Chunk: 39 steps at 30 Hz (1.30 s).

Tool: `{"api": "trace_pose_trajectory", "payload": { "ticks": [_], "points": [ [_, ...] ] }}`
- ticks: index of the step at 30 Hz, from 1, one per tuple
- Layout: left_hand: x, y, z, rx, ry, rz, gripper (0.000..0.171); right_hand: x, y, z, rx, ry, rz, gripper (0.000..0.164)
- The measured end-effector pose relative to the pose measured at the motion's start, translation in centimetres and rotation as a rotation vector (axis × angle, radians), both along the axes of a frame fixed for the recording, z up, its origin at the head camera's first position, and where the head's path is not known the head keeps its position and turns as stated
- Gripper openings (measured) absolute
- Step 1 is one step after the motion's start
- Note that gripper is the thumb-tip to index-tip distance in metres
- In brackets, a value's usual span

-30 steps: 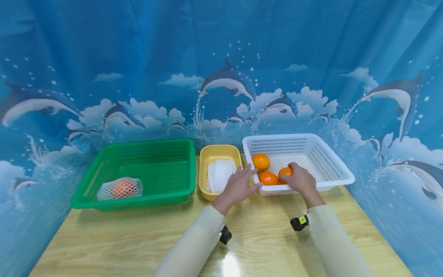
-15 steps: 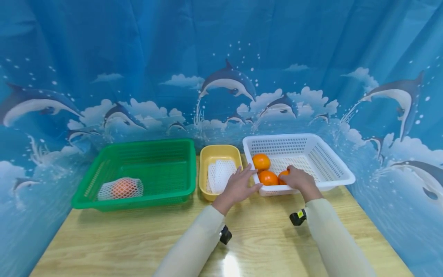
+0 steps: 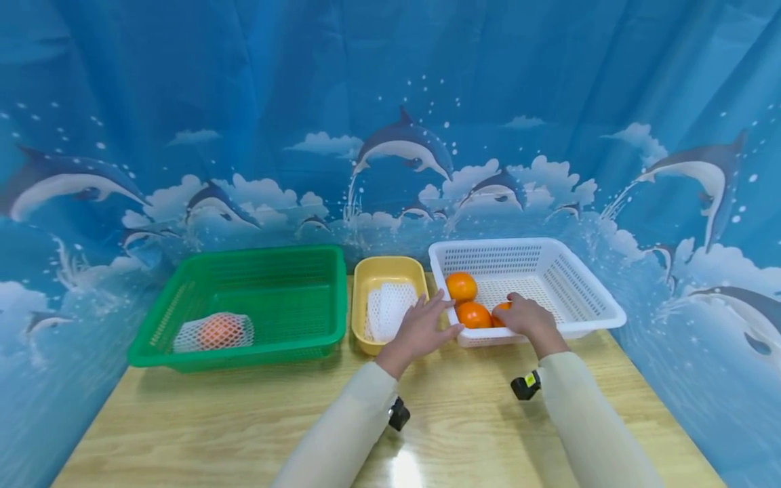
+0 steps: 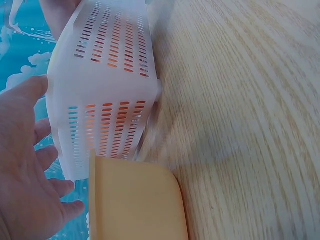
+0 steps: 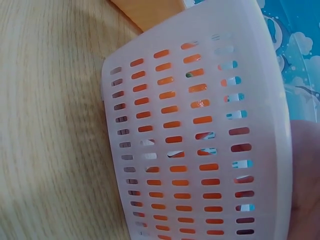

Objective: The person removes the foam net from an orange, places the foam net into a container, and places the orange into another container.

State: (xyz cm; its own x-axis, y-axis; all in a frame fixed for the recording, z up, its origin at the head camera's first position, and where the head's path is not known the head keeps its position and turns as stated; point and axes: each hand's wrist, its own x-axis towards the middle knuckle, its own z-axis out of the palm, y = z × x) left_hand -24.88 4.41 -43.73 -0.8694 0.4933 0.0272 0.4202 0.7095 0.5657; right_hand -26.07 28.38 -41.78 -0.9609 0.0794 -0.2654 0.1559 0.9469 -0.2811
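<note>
In the head view my right hand point(image 3: 532, 318) reaches over the front wall of the white basket point(image 3: 586, 330), its fingers curled round an orange point(image 3: 503, 308) that it mostly covers. Two more oranges sit just left of it: one at the front point(image 3: 473, 315) and one behind point(image 3: 461, 287). My left hand point(image 3: 417, 332) lies spread at the basket's front left corner. In the left wrist view the thumb of that left hand point(image 4: 25, 165) touches the basket rim point(image 4: 55, 100), and its fingers are loosely bent. Through the basket slots point(image 5: 170, 110) orange skin shows in the right wrist view.
Between the baskets stands a yellow tray point(image 3: 360, 298) holding white foam net sleeves point(image 3: 393, 308). To the left is a green basket point(image 3: 287, 346) with a fruit point(image 3: 219, 331) in a white net. All stand on a wooden table point(image 3: 244, 413) before a dolphin-print curtain point(image 3: 274, 81).
My right hand has shifted slightly left and lower over its orange, which now sits closer to the front orange. The left hand stays at the basket's corner.
</note>
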Motion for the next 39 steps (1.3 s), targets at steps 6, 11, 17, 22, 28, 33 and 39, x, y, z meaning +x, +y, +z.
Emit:
{"api": "trace_pose_trajectory", "payload": {
  "ticks": [6,11,17,22,28,33,39],
  "points": [
    [-0.1,0.2,-0.1,0.021,-0.008,-0.003,0.06,0.0,0.2,-0.4,-0.011,0.051,-0.01,0.072],
    [-0.3,0.3,-0.2,0.014,0.006,-0.002,0.059,0.4,0.1,-0.5,-0.028,0.129,-0.029,0.073],
    [-0.3,0.4,-0.5,0.024,0.002,0.011,0.06,1.0,-0.2,-0.5,-0.02,0.234,-0.027,0.071],
    [-0.2,0.4,-0.5,0.048,-0.012,0.006,0.06,1.7,-0.4,-0.6,-0.022,0.309,-0.001,0.068],
    [0.2,0.4,-0.8,0.081,-0.006,-0.004,0.062,2.9,-1.0,-1.2,-0.067,0.425,0.007,0.063],
    [0.8,0.3,-0.7,0.14,0.013,0.042,0.061,3.7,-2.4,-1.4,-0.122,0.564,0.029,0.059],
    [1.7,-0.1,0.8,0.17,0.074,0.132,0.058,4.3,-4.4,-1.4,-0.208,0.759,0.082,0.054]
  ]
}}
